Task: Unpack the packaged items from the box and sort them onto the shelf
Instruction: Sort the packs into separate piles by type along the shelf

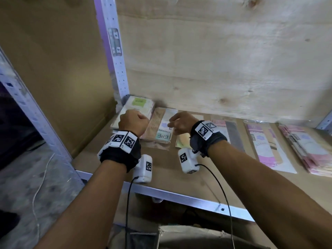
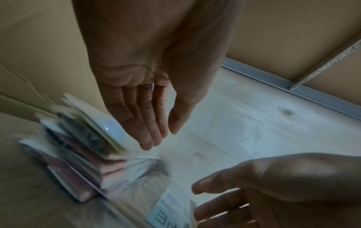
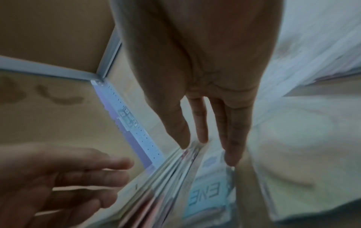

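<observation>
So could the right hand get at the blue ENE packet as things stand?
Probably yes: the right hand is open right over the blue ENE packet, its fingertips at the packet's far edge, with nothing between them.

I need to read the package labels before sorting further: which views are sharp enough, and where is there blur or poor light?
Head view: evenly lit and mostly sharp, the green-label stack readable beyond the left hand. Left wrist view: dim, the stack smeared by motion blur. Right wrist view: dim and soft, yet the teal-label packet under the right hand still reads ENE.

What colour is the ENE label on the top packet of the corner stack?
Light green label, on the stack by the post; clearest in the head view.
</observation>
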